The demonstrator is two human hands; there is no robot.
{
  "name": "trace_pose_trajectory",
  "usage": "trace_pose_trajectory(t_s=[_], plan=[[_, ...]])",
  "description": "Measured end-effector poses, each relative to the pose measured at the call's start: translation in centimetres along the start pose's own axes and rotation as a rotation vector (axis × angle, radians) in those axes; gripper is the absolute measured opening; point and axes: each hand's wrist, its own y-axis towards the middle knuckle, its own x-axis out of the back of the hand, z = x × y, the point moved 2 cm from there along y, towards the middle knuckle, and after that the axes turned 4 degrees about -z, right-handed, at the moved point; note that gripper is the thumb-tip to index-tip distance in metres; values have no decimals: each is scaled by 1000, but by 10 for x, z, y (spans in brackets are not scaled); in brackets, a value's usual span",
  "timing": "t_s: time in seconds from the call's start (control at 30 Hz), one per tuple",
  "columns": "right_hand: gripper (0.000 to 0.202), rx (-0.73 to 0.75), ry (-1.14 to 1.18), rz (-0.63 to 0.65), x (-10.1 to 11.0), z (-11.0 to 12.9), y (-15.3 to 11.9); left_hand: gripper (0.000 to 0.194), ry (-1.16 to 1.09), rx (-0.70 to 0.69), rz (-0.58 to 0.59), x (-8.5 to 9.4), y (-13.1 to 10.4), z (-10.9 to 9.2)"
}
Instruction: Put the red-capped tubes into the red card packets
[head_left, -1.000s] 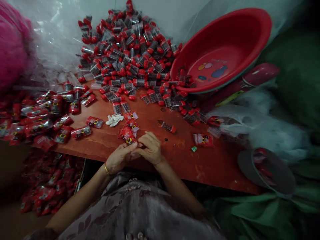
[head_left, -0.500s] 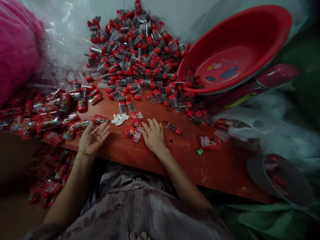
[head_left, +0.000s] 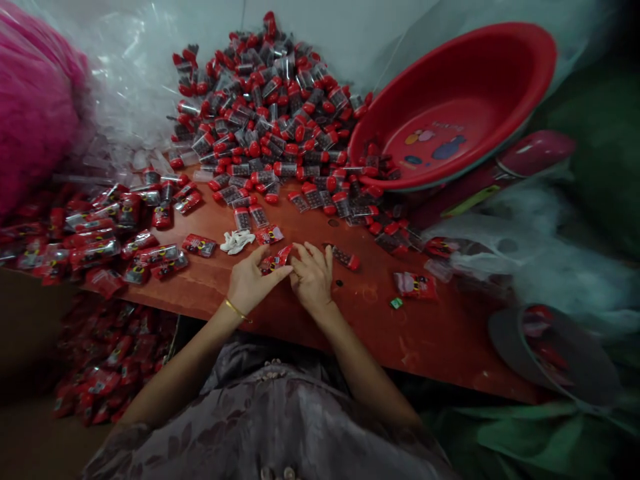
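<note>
My left hand (head_left: 250, 280) and my right hand (head_left: 313, 277) meet near the table's front edge. Between them is a small flat red printed packet (head_left: 278, 259), pinched by the fingers of both; part of it is hidden. Just beyond lies another red printed packet (head_left: 270, 235), beside a crumpled white cloth-like piece (head_left: 237, 241). A clear tube with a red cap and dark contents (head_left: 345, 257) rests right of my right hand. Left of my left hand lies a filled red packet (head_left: 199, 245).
A tall heap of red-capped tubes (head_left: 270, 127) stands at the back, beside a tilted red basin (head_left: 450, 93). Wrapped red packets (head_left: 95, 247) pile up at the left. At the right are a red packet (head_left: 416, 285), a small green piece (head_left: 396, 303) and a grey container (head_left: 510, 347).
My left hand has moved right from its open, palm-up position to meet my right hand. The red packet is now raised between both hands' fingers.
</note>
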Motion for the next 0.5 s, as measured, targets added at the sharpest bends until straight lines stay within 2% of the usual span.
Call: trace_pose_trajectory(t_s=[0.1, 0.13, 0.2, 0.27, 0.33, 0.4, 0.5], plan=[[24, -79, 148, -75, 9, 2, -3, 26, 245, -235, 30, -12, 3, -5], [29, -146, 245, -96, 10, 1, -4, 22, 259, -270, 29, -14, 4, -5], [43, -312, 509, -99, 10, -1, -5, 27, 212, -292, 15, -15, 5, -3], [45, -447, 792, -41, 7, -2, -4, 31, 141, -294, 25, -16, 4, -2], [36, -521, 967, 7, 3, -1, -3, 32, 89, -288, 68, -18, 3, -1], [28, -561, 1007, 3, 2, -1, -3, 33, 14, -237, 101, -22, -1, -1], [29, -605, 918, -65, 2, -6, -5, 35, -148, -92, 101, -31, -9, -3]])
